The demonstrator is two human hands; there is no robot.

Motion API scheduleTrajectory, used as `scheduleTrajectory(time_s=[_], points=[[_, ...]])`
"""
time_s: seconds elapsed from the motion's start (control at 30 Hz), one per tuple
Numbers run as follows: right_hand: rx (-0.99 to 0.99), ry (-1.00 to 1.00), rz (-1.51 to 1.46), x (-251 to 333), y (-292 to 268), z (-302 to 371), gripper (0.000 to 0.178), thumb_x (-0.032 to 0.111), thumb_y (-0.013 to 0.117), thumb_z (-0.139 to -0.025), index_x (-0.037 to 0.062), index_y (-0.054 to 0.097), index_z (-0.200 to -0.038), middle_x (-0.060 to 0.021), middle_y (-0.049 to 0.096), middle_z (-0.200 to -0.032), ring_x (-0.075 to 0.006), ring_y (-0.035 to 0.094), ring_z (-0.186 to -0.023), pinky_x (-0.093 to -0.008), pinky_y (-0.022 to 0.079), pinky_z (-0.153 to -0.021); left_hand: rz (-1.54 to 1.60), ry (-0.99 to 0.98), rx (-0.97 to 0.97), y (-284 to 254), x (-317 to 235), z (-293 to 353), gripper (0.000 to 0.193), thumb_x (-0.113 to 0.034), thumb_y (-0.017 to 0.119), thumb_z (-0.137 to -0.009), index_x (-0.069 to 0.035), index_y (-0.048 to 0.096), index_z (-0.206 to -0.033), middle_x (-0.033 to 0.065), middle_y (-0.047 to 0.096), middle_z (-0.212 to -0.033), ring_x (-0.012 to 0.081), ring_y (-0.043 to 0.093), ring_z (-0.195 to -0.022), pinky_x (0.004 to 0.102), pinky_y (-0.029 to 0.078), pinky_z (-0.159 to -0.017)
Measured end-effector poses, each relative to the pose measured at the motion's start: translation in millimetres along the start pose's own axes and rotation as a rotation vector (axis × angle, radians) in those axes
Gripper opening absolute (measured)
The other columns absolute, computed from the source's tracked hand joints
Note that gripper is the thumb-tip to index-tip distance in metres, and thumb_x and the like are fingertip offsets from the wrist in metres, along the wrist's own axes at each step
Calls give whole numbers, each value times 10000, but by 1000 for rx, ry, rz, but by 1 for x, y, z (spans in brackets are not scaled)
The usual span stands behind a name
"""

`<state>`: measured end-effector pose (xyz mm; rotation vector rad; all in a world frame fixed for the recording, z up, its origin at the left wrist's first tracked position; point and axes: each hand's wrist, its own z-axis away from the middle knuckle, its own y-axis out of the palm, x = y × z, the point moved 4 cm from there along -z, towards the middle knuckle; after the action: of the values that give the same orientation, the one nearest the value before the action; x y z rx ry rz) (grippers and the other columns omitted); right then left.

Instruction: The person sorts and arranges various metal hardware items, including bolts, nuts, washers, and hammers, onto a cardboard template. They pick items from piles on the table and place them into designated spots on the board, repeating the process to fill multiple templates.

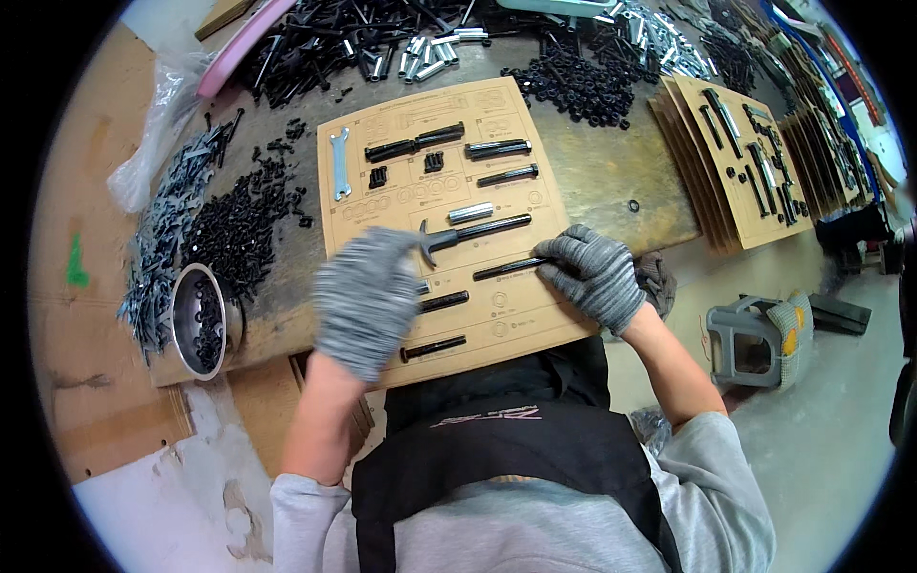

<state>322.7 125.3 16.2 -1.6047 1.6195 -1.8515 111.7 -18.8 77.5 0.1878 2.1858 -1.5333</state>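
Both my hands wear grey knit gloves over a cardboard sheet [373,229] with printed outlines. My right hand [592,272] is closed, fingertips pinching the right end of a long black bolt [506,269] lying on the sheet. My left hand [365,298] is smeared by motion over the sheet's left side, its fingers unclear. Beside it lies a black hammer-shaped piece [463,234] with a curved head. The sheet also carries a flat open-ended wrench [339,164], a silver sleeve [470,213] and several black bolts [497,149]. Below, another black bolt [433,348] lies near the sheet's front edge.
Piles of black screws [239,215], grey metal pieces [172,229] and black nuts [583,81] cover the worktable. A metal bowl [202,323] stands at its left edge. Stacked filled cardboard sheets [735,181] lean at right, beyond a grey plastic stool [745,339].
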Motion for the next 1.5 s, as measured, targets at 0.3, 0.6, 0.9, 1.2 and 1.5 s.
scheduleTrajectory(time_s=[0.3, 0.6, 0.9, 1.2, 1.5], points=[[-226, 221, -340, -46, -9, 6, 283, 83, 670, -847, -6, 649, -1115, -71, 668, -980, -141, 602, -873, -282, 498, -783, -478, -694, -196, -181, 232, 135, 267, -214, 623, -839, -56, 689, -1043, 142, 678, -1054, 324, 635, -987, 401, 473, -910], [-425, 261, -285, -157, 18, -11, 177, 41, 597, -911, -24, 661, -1063, -80, 687, -1016, -143, 615, -920, -294, 492, -872, -282, -653, 233, -134, 281, 126, 431, -327, 707, -757, -65, 663, -1097, 202, 673, -997, 334, 643, -958, 388, 491, -876], [-412, 274, -274, -150, 22, -12, 173, 57, 609, -908, -21, 666, -1051, -84, 691, -984, -140, 617, -896, -296, 500, -848, 27, -790, 55, -146, 324, 144, 203, -207, 718, -734, -56, 714, -869, 148, 686, -815, 263, 652, -745, 364, 510, -734], [-453, 254, -230, -111, 5, -59, 155, 91, 624, -889, -18, 688, -979, -77, 698, -904, -142, 621, -834, -283, 495, -778, 434, -511, 109, -100, 198, 1, 160, -166, 678, -788, -16, 673, -843, 52, 626, -738, 116, 573, -683, 302, 481, -594], [-437, 354, -458, -107, 4, -33, 151, 55, 640, -881, -11, 689, -1006, -60, 698, -924, -110, 621, -859, -263, 501, -808, -86, -312, 384, 33, 153, -181, 299, -281, 675, -764, -53, 715, -953, 166, 691, -842, 277, 661, -736, 377, 511, -731]])
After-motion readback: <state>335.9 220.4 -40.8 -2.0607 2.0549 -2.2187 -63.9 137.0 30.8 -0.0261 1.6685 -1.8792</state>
